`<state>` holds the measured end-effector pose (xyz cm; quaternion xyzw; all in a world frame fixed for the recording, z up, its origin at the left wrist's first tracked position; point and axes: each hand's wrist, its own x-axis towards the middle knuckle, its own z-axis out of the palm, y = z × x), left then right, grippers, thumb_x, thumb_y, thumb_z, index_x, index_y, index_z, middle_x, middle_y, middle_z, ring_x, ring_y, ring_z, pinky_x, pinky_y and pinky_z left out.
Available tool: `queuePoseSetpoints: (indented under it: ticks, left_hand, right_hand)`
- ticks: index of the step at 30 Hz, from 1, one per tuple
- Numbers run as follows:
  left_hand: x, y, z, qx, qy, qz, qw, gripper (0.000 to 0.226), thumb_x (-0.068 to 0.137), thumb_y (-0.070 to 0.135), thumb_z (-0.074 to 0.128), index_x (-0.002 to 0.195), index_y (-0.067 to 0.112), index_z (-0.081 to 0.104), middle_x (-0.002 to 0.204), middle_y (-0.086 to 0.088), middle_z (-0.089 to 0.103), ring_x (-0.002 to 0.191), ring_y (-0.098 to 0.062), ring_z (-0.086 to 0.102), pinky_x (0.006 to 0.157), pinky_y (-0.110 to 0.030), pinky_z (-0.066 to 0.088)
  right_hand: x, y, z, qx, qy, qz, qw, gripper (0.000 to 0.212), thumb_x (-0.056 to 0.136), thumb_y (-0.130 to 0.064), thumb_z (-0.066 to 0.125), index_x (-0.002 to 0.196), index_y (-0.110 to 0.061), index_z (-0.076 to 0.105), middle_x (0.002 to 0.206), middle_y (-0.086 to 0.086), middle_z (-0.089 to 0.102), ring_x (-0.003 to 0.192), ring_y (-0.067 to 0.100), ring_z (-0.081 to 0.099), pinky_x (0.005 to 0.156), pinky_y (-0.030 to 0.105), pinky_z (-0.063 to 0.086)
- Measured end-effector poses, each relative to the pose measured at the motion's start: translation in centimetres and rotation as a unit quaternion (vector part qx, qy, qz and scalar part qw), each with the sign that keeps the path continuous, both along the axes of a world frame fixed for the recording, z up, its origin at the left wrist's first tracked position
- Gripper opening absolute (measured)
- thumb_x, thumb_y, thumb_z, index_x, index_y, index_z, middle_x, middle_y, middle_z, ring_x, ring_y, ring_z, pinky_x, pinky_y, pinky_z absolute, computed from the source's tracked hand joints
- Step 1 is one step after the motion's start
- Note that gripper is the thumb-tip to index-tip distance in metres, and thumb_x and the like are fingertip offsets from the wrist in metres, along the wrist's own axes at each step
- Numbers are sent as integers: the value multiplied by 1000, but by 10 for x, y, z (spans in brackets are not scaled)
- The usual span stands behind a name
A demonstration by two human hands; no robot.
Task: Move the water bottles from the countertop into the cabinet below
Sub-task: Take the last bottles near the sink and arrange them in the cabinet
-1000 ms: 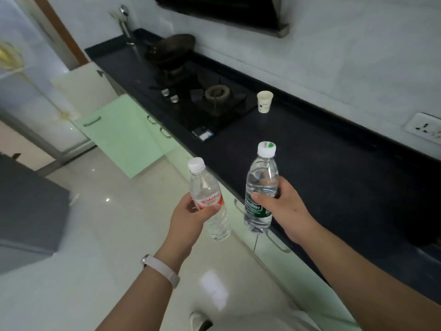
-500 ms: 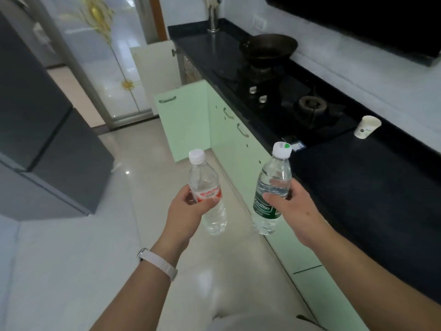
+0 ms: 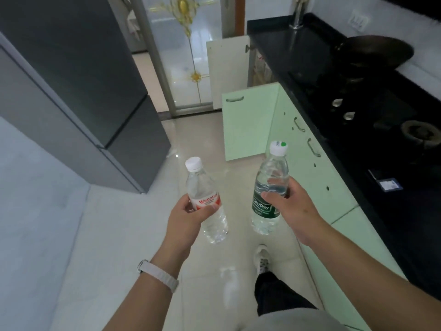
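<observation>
I hold two clear water bottles upright over the floor, beside the cabinets. My left hand (image 3: 188, 222) grips the red-labelled bottle (image 3: 206, 201) around its middle; its cap is white. My right hand (image 3: 290, 206) grips the green-labelled bottle (image 3: 269, 187), which has a white cap with a green dot. A pale green cabinet door (image 3: 248, 125) stands open ahead, under the black countertop (image 3: 281, 41). Further back a white door (image 3: 226, 70) is open too. The insides of both cabinets are mostly hidden.
A dark grey fridge (image 3: 78, 91) stands on the left. The gas hob (image 3: 372, 111) with a wok (image 3: 374, 51) lies on the counter at right. Glossy light floor (image 3: 124, 235) runs between them toward a glass sliding door (image 3: 188, 51). My shoe (image 3: 262, 259) is below the bottles.
The view has swung left, away from the countertop and along the aisle toward the open cabinet doors. Both bottles stay in my hands, now over the floor; the paper cup is out of view.
</observation>
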<state>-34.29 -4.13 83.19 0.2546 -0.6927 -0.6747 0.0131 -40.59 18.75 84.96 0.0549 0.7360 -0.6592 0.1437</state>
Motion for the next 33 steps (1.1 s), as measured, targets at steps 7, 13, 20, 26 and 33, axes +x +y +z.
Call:
queuePoseSetpoints:
  ticks: [7,13,20,26,33]
  left_hand:
    - [-80,-25,8,-42,-10,76,996,35,75,11,84,107,19,73,97,3,78,95,-20,72,77,-28,52]
    - [-167,-27,18,-50,-6,94,994,37,73,12,86,107,21,74,98,2,78,95,-20,72,78,-31,52]
    - [-241,-21,22,-4,6,106,994,46,66,26,82,110,16,73,105,-4,77,103,-28,72,95,-47,57]
    - [-292,-50,24,-10,10,121,992,48,61,30,85,106,20,74,105,-4,77,104,-29,71,101,-54,53]
    - [-349,-106,9,17,4,119,993,33,77,13,83,108,18,73,102,-2,78,102,-26,72,101,-52,53]
  right_hand:
    - [-112,-33,-11,-47,-11,71,996,32,79,-15,78,104,-31,65,100,-3,74,97,18,69,93,46,53]
    - [-216,-34,-7,-71,-17,100,992,35,73,-20,78,104,-32,66,98,-3,74,97,20,70,95,51,52]
    - [-302,-40,-3,-73,-20,101,992,45,63,-32,75,107,-30,65,103,1,73,99,21,69,95,51,53]
    - [-355,-64,1,-72,-9,116,991,35,71,-24,76,104,-28,65,101,4,73,99,26,69,93,53,53]
    - [-407,-115,-9,-58,-13,128,990,38,75,-19,76,111,-22,64,103,6,73,97,24,71,89,47,56]
